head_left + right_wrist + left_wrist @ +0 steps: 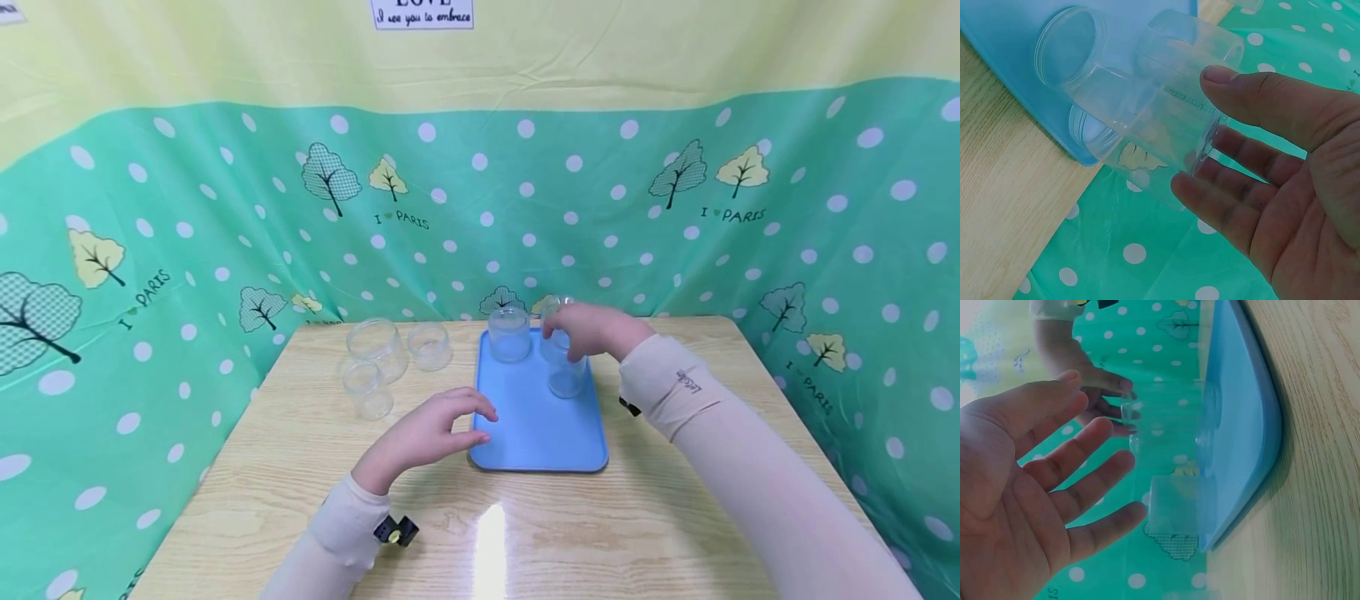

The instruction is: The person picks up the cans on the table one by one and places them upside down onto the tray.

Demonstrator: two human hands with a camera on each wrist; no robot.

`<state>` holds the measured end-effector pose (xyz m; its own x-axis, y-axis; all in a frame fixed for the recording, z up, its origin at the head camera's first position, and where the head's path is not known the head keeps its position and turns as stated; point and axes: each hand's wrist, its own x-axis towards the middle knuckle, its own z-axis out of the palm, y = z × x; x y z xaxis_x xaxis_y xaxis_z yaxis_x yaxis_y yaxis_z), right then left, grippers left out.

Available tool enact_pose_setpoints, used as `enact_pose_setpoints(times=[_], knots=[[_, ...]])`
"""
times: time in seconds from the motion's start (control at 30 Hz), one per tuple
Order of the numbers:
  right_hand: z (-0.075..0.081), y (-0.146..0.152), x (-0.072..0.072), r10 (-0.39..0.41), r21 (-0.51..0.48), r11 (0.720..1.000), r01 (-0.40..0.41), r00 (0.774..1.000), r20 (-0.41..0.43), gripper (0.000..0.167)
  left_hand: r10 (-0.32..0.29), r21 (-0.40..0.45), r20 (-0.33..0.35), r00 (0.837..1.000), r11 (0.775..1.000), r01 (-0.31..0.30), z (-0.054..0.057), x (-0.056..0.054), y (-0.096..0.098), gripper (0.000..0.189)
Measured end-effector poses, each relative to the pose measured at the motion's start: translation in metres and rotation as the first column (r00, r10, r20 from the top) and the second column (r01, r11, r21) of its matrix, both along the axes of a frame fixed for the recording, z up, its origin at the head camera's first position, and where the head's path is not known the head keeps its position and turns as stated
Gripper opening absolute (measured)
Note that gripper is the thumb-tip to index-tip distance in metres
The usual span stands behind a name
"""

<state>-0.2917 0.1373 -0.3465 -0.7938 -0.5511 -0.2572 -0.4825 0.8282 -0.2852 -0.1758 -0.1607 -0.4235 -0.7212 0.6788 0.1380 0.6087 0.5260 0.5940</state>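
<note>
Clear jars (566, 383) stand on blue tray (536, 433), right side, just beneath my right grip (592, 327), fingers at their tops; whether pinching, cannot tell. My left grip (435, 429) wide, holding nothing, at tray's left edge.

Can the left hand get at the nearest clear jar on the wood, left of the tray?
Probably yes: the left hand looks empty, and in the head view nothing stands between it and that jar.

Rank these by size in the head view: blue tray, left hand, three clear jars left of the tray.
Blue tray
Left hand
Back-left jar
Front jar and back-right jar: too alike to rank
</note>
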Motion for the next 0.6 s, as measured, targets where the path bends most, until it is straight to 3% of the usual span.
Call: enact_pose_setpoints(times=[0.6], knots=[[-0.0032,-0.0073,0.0,-0.004,0.034,0.999,0.004,1.0,-0.017,0.056,0.004,-0.008,-0.014,1.0,1.0,-0.004,0.0007,-0.0004,-0.002,0.021]])
